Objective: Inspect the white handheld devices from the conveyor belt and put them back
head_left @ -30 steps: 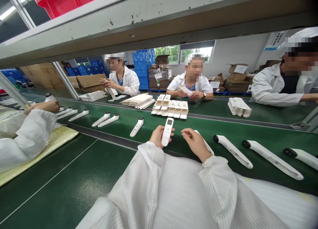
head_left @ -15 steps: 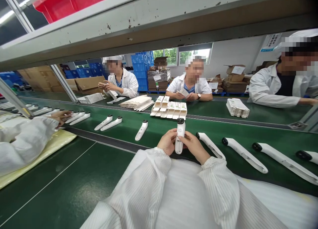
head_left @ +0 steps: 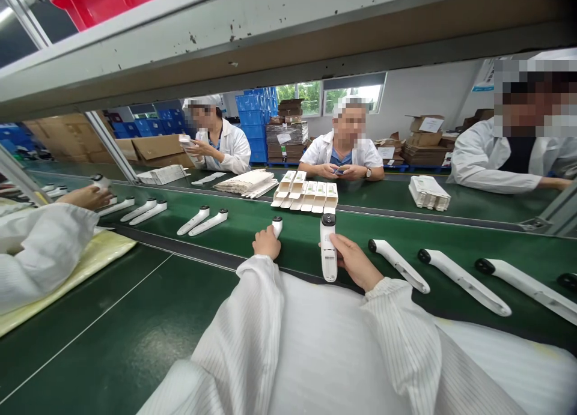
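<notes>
Right hand [head_left: 358, 262], head view: you're pinching the white device [head_left: 329, 247] on your side of the open cartons [head_left: 311, 193]; hold it steady.
Left hand [head_left: 267, 242]: curled over a second device [head_left: 277, 224] near the cartons' left end; can't tell your grip; don't knock it.

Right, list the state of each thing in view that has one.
Right hand: closed on a device.
Device in right hand: held, handle cavity uncovered.
Left hand: closed around another device.
Device in left hand: mostly covered by fingers.
Devices at right: lying down, cavities uncovered.
Small cartons: grouped, near ends open.
Flat cartons: piled.
Blue crates: stacked.
</notes>
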A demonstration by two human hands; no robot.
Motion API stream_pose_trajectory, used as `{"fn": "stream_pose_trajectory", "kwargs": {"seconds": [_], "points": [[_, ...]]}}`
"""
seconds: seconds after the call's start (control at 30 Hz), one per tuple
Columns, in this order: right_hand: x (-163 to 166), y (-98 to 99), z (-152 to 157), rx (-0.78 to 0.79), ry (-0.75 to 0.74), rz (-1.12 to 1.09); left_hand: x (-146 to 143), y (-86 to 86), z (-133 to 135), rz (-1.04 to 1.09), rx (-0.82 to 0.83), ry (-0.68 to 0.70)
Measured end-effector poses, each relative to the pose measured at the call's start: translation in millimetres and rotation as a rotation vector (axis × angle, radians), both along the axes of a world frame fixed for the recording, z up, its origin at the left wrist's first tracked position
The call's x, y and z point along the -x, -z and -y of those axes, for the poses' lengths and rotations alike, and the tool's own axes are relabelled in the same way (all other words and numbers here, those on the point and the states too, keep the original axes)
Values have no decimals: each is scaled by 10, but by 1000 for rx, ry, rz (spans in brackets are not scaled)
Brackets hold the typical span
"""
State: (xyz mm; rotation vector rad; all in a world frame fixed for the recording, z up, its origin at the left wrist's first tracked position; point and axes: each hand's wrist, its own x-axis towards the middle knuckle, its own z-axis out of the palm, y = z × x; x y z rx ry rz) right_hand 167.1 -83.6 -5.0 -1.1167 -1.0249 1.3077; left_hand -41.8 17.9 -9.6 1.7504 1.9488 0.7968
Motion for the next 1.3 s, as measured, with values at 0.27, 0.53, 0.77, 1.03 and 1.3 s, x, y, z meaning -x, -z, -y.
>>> {"fn": "stream_pose_trajectory", "kwargs": {"seconds": [0.27, 0.53, 0.77, 1.03, 1.3], "points": [[-68, 32, -54, 51, 60, 186, -433, -110, 269, 1275, 384, 244], [-240, 197, -107, -144, 317, 1110, -722, -159, 513, 1356, 550, 300], [-43, 77, -72, -339, 152, 539, -836, -142, 603, 1436, 429, 258], [44, 11, -16, -120, 20, -34, -721, -63, 467, 1351, 371, 170], [23, 45, -13, -37, -1, -37, -625, 32, 292, 1314, 376, -9]]}}
